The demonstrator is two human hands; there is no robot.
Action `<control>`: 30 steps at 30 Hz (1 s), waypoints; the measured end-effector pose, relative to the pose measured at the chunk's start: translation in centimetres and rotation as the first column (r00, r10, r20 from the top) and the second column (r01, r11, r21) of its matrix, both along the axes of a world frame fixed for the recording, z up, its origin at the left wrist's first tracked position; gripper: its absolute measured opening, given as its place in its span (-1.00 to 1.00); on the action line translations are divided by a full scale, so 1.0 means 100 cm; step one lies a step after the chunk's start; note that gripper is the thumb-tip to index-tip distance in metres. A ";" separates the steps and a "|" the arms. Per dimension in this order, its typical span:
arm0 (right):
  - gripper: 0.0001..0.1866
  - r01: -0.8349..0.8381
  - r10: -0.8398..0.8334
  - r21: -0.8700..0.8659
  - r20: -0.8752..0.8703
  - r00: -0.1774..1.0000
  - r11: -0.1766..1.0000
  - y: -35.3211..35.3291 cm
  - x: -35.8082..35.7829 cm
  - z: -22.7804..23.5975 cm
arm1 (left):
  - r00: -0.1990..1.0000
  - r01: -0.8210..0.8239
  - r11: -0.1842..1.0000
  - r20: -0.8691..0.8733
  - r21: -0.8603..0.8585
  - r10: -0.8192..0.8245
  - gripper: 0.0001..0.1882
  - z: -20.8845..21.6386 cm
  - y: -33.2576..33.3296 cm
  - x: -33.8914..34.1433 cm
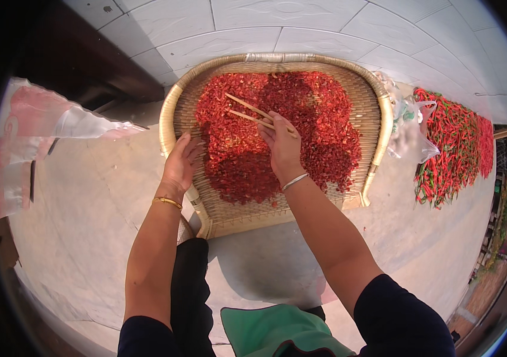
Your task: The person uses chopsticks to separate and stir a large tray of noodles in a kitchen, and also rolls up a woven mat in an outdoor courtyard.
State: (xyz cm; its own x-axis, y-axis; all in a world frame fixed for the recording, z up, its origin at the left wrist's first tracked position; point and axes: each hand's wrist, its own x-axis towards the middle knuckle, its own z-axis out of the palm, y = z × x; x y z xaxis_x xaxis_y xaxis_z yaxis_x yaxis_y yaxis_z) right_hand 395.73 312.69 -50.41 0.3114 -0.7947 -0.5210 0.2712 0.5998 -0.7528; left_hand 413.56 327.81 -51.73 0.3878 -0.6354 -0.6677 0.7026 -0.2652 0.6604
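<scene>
My right hand [281,143] is closed on a pair of wooden chopsticks [242,107], which point up and left over a bed of chopped red chillies [330,119]. These lie spread across a woven bamboo winnowing basket [367,113] with a thick wrapped rim. At the basket's left rim is my left hand [181,159], its fingers apart and reaching a little inside; I see nothing in it. Whether its palm rests on the rim, I cannot tell. The chopstick tips appear just above or touching the chillies.
Whole red chillies with green stems [452,149] lie heaped on the floor at right. Between them and the basket sits a clear plastic bag [408,122] with pale contents. A tiled wall [235,30] stands behind. Pinkish-white plastic sheeting [45,113] hangs at left beside dark furniture [87,53].
</scene>
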 end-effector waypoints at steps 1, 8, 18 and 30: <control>-0.65 -0.061 0.061 0.008 -0.014 0.998 0.998 0.009 0.018 0.005 | 1.000 0.004 1.000 0.008 -0.001 -0.004 -0.23 0.000 0.000 0.000; -0.67 0.099 -0.123 -0.139 -0.176 0.977 0.985 -0.062 -0.036 -0.009 | 0.997 0.043 0.999 0.056 0.022 -0.045 -0.22 0.000 -0.003 -0.003; -0.70 0.333 -0.338 -0.066 -0.103 0.935 0.941 -0.081 -0.130 -0.025 | 0.996 0.085 0.991 0.014 0.107 -0.087 -0.19 -0.011 -0.015 -0.021; -0.67 0.096 -0.112 -0.109 -0.148 0.983 0.989 -0.002 -0.136 -0.012 | 1.000 0.013 0.992 0.018 0.127 -0.015 -0.21 -0.023 0.005 -0.040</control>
